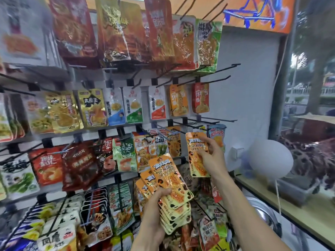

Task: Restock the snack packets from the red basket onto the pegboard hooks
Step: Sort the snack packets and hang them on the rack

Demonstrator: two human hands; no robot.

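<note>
Here, in the head view, a fanned stack (pixel 170 194) of orange packets is gripped at its lower edge by the left hand (pixel 159 201), fingers curled round it. One orange packet (pixel 196 153) is pinched upright by the right hand (pixel 210 156), just beside the hooks (pixel 195 124) at the pegboard's (pixel 244 87) right. Hanging packets (pixel 90 109) fill the rows to the left. The red basket cannot be seen.
</note>
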